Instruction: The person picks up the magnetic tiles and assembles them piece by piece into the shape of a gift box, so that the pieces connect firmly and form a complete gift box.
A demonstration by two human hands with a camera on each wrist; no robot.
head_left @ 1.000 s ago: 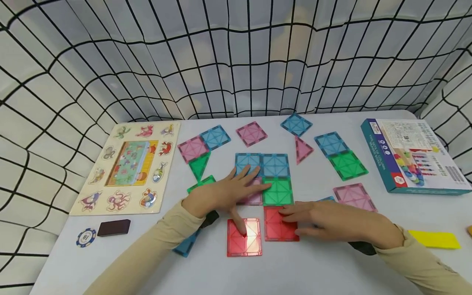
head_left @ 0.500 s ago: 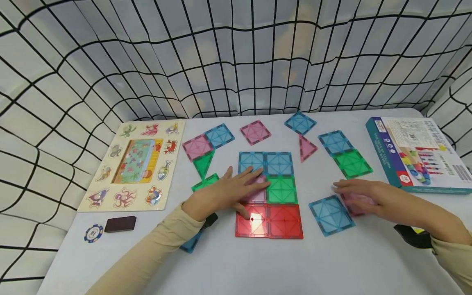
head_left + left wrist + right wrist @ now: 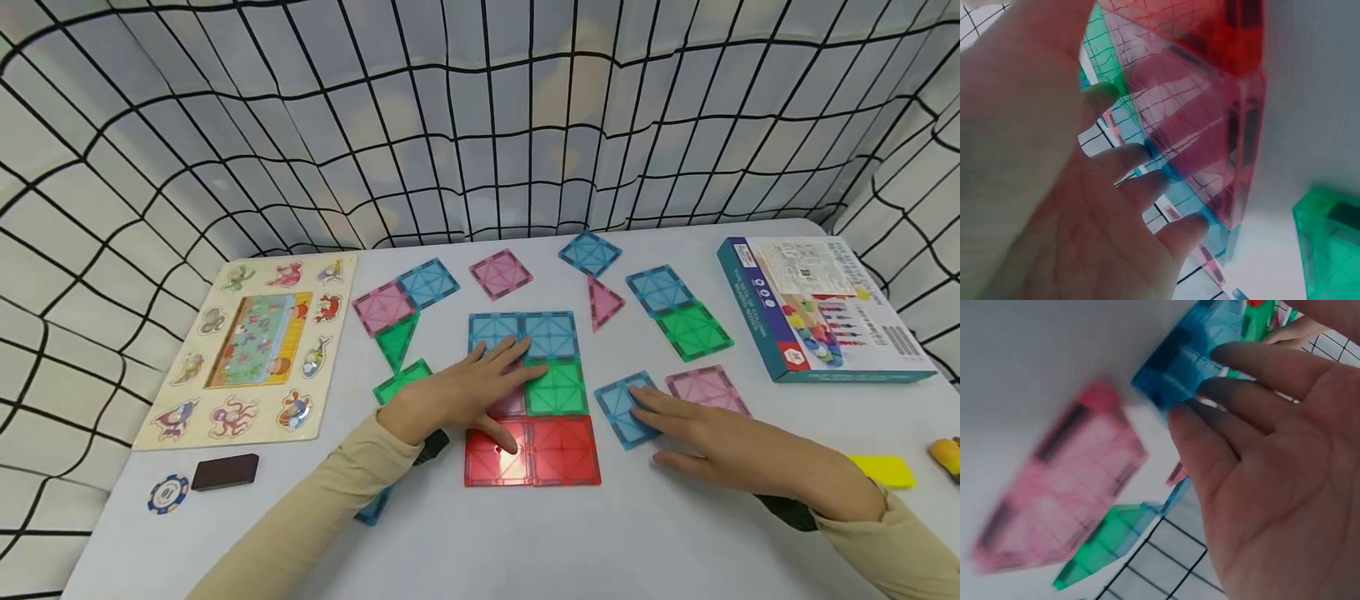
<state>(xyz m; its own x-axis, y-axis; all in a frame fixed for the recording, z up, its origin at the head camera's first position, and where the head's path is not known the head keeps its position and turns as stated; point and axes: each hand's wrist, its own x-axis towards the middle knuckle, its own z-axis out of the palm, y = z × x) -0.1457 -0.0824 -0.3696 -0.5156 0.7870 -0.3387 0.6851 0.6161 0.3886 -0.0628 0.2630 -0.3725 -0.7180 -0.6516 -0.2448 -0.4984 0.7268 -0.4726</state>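
Note:
My left hand (image 3: 457,396) lies with fingers spread over a flat block of square magnetic tiles. Its fingertips rest on the pink tile (image 3: 1185,119) and the green tile (image 3: 558,390), its thumb on the left red tile (image 3: 491,467). Two blue tiles (image 3: 551,335) form the far row, and the right red tile (image 3: 566,454) closes the near row. My right hand (image 3: 742,446) has its straight fingers on a loose blue tile (image 3: 618,408), just right of the block. Past those fingers lies a loose pink tile (image 3: 1072,494). The left palm hides part of the pink tile in the head view.
Several loose tiles, among them a pink triangle (image 3: 602,302) and a green square (image 3: 693,331), lie around the block. A wooden puzzle board (image 3: 330,392) stands left, near a dark block (image 3: 225,472) and a poker chip (image 3: 168,494). A box (image 3: 840,312) lies right; black netting surrounds the table.
The left red tile has joined the right one at the block's near edge. My right hand left the red tile, swung right, then came back and moved the loose blue tile leftward.

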